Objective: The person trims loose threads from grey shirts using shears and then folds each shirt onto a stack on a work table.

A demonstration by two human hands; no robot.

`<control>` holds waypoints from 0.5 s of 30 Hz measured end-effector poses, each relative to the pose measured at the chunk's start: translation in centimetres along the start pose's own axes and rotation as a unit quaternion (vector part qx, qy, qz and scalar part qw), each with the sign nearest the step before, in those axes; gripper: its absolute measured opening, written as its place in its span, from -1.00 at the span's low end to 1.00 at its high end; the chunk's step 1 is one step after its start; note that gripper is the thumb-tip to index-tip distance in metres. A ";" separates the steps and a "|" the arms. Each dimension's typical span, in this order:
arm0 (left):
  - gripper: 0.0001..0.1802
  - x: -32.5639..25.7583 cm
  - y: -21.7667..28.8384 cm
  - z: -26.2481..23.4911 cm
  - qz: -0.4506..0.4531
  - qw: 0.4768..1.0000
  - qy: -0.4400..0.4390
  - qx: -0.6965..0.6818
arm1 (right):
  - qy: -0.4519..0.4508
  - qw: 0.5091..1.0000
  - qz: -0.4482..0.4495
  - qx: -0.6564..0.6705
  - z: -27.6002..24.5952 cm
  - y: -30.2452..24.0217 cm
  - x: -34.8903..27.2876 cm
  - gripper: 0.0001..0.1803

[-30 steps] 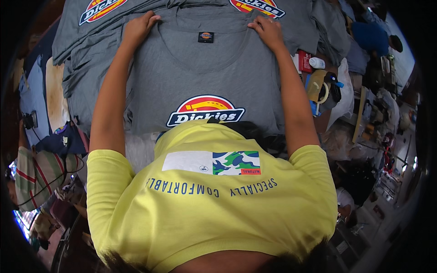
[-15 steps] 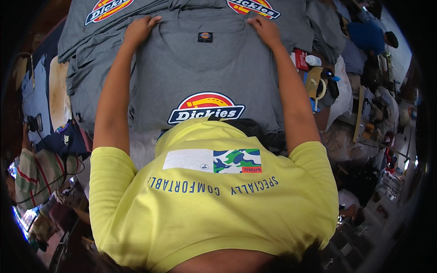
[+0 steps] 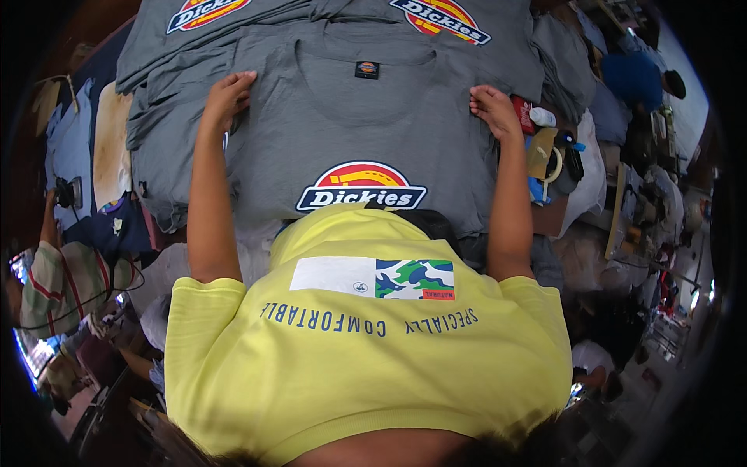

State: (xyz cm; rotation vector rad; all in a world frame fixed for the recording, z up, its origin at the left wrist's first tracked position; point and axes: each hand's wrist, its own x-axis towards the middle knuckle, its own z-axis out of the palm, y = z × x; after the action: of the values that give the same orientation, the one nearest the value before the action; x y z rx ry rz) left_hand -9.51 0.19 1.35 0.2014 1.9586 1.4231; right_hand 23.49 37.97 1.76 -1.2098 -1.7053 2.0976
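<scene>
A grey T-shirt lies spread in front of me, its wide neckline away from me and a colourful chest print near my body. A small dark neck label shows inside the collar. At the shirt's left shoulder edge is my left hand, fingers pressed together on the fabric. My right hand is at the opposite shoulder edge, fingers curled in a pinch at the cloth. More grey printed T-shirts lie in layers beyond and under this one.
To the right are a red box, a white bottle, a tape roll and a clear plastic bag. On the left stand a padded board and a person in a striped shirt. Another person in blue is far right.
Both hands have come off the collar corners, moved outward and nearer to me, and now sit at the shirt's shoulder edges. The shirt lies in nearly the same place.
</scene>
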 end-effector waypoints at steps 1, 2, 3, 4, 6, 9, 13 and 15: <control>-0.51 0.1 0.0 -0.3 0.001 1.000 -0.009 -0.025 | 0.003 0.999 -0.004 0.040 0.1 0.0 -0.3 -0.82; -0.53 0.2 0.1 -0.7 0.003 0.999 -0.019 -0.051 | 0.006 0.997 -0.008 0.079 0.1 -0.2 -0.3 -0.82; -0.55 0.2 0.1 -1.0 0.004 0.997 -0.030 -0.076 | -0.027 0.994 -0.005 0.109 -0.6 0.2 0.1 -0.78; -0.59 -0.2 0.6 -0.8 -0.011 0.994 -0.042 -0.098 | -0.066 0.988 0.015 0.139 -0.9 0.2 0.2 -0.77; -0.65 -1.5 2.1 0.0 -0.041 0.986 -0.068 -0.144 | -0.142 0.968 0.056 0.198 -1.2 0.3 -0.1 -0.73; -0.58 -0.5 1.0 -0.7 -0.079 0.973 -0.136 -0.166 | -0.219 0.942 0.083 0.241 -0.1 -0.2 -0.3 -0.57; -0.57 1.4 0.6 -0.4 -0.061 0.975 -0.180 -0.118 | -0.202 0.934 0.094 0.280 1.5 -1.0 0.7 -0.47; -0.55 0.6 2.5 1.2 -0.022 0.989 -0.142 -0.046 | -0.203 0.931 0.084 0.292 1.8 -1.0 1.8 -0.46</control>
State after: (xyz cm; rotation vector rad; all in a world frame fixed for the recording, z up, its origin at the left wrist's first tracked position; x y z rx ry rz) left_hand -9.91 2.40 3.07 0.3007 1.6526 1.3716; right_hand 20.80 38.07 1.85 -0.7936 -0.9624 2.8243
